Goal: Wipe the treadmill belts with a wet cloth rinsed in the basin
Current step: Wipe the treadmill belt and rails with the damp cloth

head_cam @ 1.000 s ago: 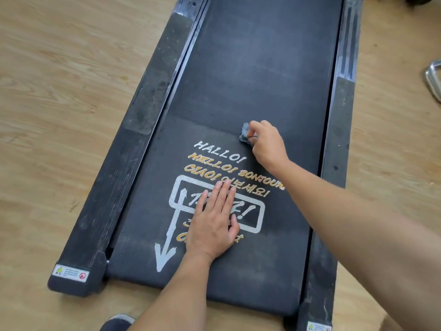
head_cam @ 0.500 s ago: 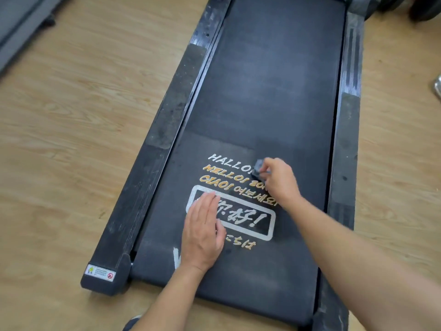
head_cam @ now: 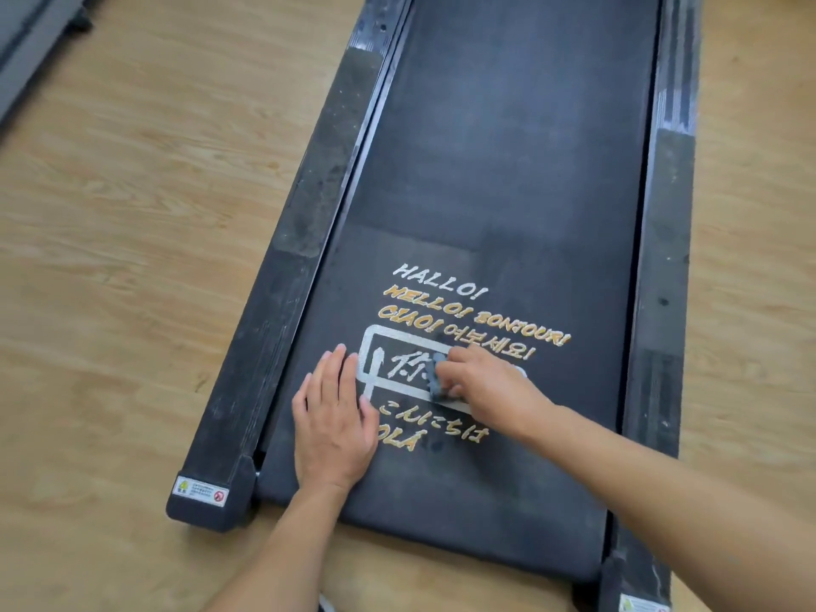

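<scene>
Two bare forearms reach in from the bottom of the frame over the near end of a black treadmill belt (head_cam: 508,170). At lower left, a warning sticker (head_cam: 201,490) marks the end cap of a side rail (head_cam: 304,223). The left hand (head_cam: 333,417) lies flat on the belt, fingers straight and together, grasping nothing. Just beside it at centre, the right hand (head_cam: 481,388) is clenched round a small dark grey cloth (head_cam: 435,377) — the cloth presses on the belt inside a white printed box (head_cam: 366,360). Above run printed greetings (head_cam: 441,287) — HALLO!, HELLO! BONJOUR!, CIAO!. Beyond, the belt stretches to the top edge, with a second scuffed rail (head_cam: 666,236) at right. Pale wooden floor (head_cam: 132,214) lies on both sides.
</scene>
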A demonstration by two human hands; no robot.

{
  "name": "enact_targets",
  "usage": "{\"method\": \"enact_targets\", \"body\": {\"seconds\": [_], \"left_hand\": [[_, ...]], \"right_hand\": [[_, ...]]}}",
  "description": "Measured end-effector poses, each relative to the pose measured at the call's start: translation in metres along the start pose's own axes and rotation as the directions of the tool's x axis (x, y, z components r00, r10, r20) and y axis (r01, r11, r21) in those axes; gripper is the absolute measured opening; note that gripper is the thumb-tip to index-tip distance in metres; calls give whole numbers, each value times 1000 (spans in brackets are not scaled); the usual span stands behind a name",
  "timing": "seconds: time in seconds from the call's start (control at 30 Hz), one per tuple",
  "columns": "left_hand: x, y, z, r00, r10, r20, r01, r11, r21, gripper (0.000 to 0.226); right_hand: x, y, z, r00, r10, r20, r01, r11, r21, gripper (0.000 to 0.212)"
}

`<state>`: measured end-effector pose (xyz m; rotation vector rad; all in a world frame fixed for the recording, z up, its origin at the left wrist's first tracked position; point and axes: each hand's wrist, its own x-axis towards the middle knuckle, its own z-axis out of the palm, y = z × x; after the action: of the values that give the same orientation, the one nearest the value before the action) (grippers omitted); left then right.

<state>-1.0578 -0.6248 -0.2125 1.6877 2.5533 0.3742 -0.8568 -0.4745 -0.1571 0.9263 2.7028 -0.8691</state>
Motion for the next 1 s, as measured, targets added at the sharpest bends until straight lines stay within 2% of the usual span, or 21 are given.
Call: {"method": "enact_targets", "body": {"seconds": [0.03,0.1,0.2,0.27,0.37,0.4,0.47,0.57,0.6,0.67,0.7,0.77,0.8,0.87,0.93,1.0], "left_hand": [[0,0,0,1000,-2,3,2,1000,2,57],[1,0,0,1000,9,10,-9,1000,6,58],[2,-1,2,1000,7,16,-7,1000,9,59],[3,0,3,1000,5,22,-5,1000,16,60],[2,-2,4,1000,10,18,-11,1000,23,60],[1,-3,4,1000,11,16,-11,1000,22,60],[0,-3,4,1000,3,19,-4,1000,21,60],[2,-1,3,999,-9,37,9,1000,0,60],[2,0,3,999,-9,38,9,1000,-5,60],[2,0,2,999,-6,46,6,1000,-13,60],[2,-1,1,999,-6,51,7,1000,-14,60],[3,-1,2,998,-8,60,9,1000,-15,61],[3,-1,2,998,-11,64,12,1000,-16,61],[3,-1,2,998,-13,64,14,1000,-14,61],[3,0,2,998,-8,60,9,1000,-5,61],[2,-1,3,998,-9,58,9,1000,-4,61]], "right_hand": [[9,6,-10,1000,3,-11,-3,1000,-10,32],[40,23,-34,989,106,-108,-106,994,2,30],[99,55,-75,907,300,-296,-298,953,53,26],[130,67,-93,860,380,-340,-374,923,87,20],[134,62,-89,821,420,-387,-416,904,99,16],[122,52,-77,828,404,-388,-402,911,92,17],[83,21,-43,889,299,-347,-290,954,79,26],[17,-31,3,987,83,-140,-73,994,78,41],[5,-38,9,997,20,-80,-15,998,61,41],[10,-29,1,999,-34,-36,35,999,33,27],[25,-19,-9,998,-19,-55,21,999,28,20],[67,9,-35,972,101,-211,-97,995,28,23],[92,25,-51,934,196,-300,-192,980,45,21],[134,50,-75,846,361,-393,-355,930,92,18],[159,58,-87,805,412,-426,-416,905,90,18],[158,46,-81,801,401,-445,-422,905,56,21]]}}
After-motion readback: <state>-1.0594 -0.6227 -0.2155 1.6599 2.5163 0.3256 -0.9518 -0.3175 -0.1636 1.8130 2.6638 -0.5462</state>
